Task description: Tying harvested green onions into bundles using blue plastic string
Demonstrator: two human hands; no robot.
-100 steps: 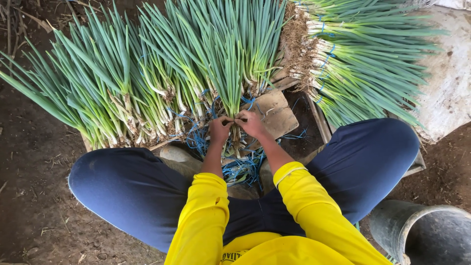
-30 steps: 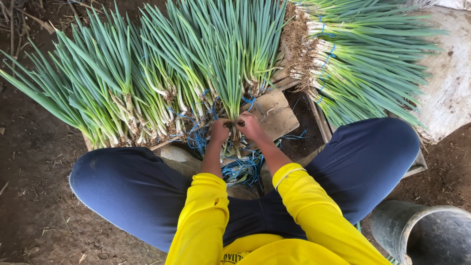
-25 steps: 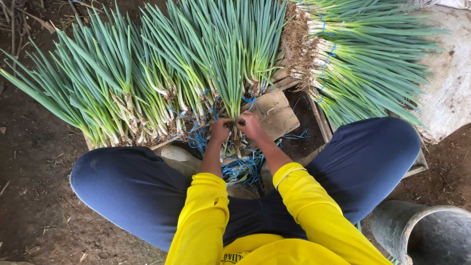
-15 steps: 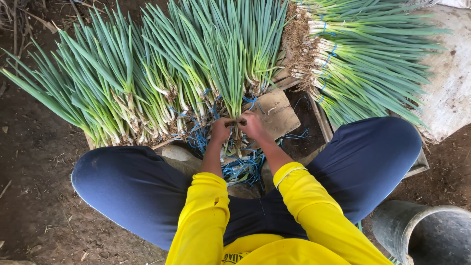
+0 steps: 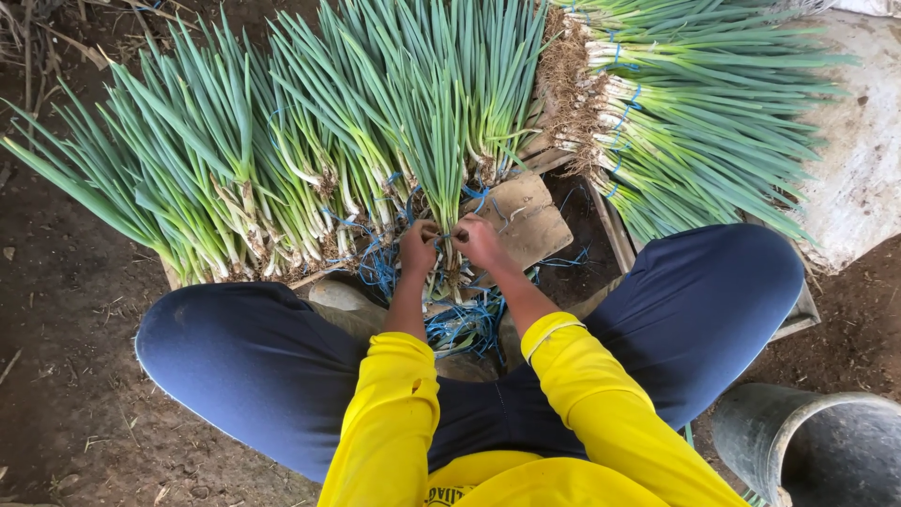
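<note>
Nearest the camera: yellow sleeves, both forearms reaching forward between dark blue trousers, knees spread wide. A grey bucket stands at the lower right, by the right knee, partly cut off by the edge.

Between the knees, a tangle of blue string lies on the ground just below the hands.

Left hand and right hand are close together, almost touching, both closed around the base of one bunch of green onions. Fingers curled in tight at the white stems; the fingertips seem to pinch blue string at the bunch's neck, but the exact hold is too small to make out. The bunch stands straight ahead, leaves fanning away from the person, roots hanging down between the wrists.

Just right of the right hand, a brown board, flat, with stray string across it.

Beyond the hands, left: a row of onions laid side by side, roots toward the person, leaves pointing up and left over bare soil. Blue string shows among their bases.

Far right: a stack of tied bunches lying crosswise, roots pointing left, leaves right, blue ties visible, resting against a pale sack.
</note>
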